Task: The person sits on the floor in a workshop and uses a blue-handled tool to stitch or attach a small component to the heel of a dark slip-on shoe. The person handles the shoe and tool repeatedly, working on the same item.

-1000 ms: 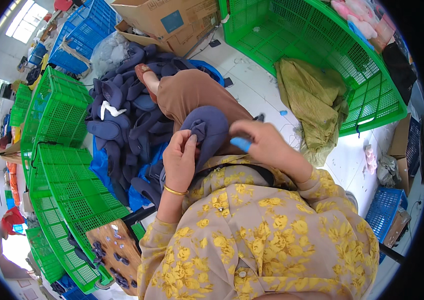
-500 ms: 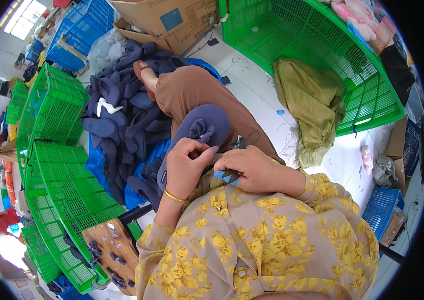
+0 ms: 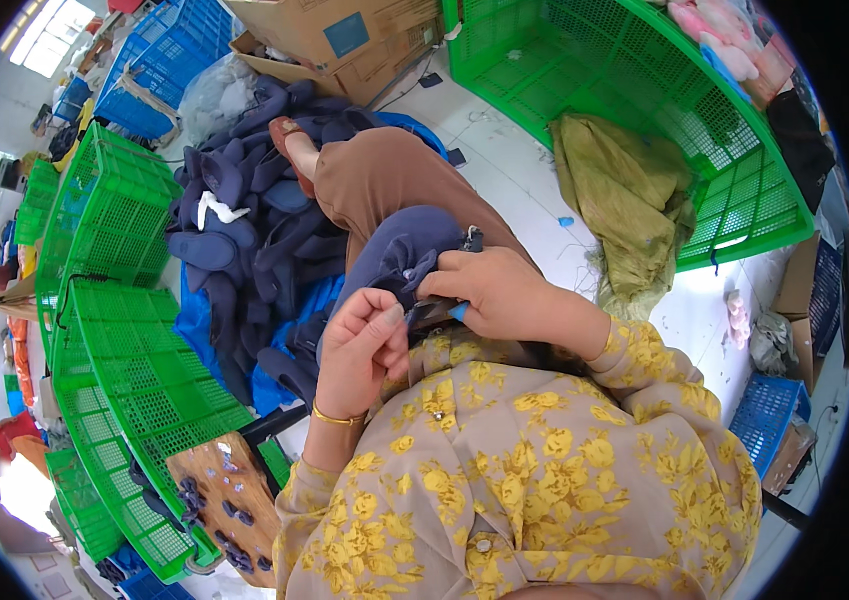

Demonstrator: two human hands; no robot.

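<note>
A navy slipper (image 3: pixel 384 250) with a gathered fabric bow lies across my lap, its sole end toward my left wrist. My left hand (image 3: pixel 359 345), a gold bangle at its wrist, is closed beside the bow, thumb against curled fingers; whatever it pinches is too small to see. Small blue-handled thread snips (image 3: pixel 458 311) are gripped in my right hand (image 3: pixel 504 290), which is held against the slipper's bow. Most of the snips is hidden by the fingers. A small dark piece with a pale fitting (image 3: pixel 471 240) shows just beyond my right knuckles.
A heap of navy slippers (image 3: pixel 234 240) lies on blue sheeting at the left. Green crates (image 3: pixel 134 370) stand beside it; a wooden board (image 3: pixel 224 500) holds several small navy bows. At the right, an olive sack (image 3: pixel 619 200) hangs over a large green crate (image 3: pixel 744 215). Cardboard boxes (image 3: pixel 344 40) stand ahead.
My right hand has moved forward onto the slipper with the snips. My left hand has drawn back from the bow, turning with its fingers curled. The slipper's top has tilted.
</note>
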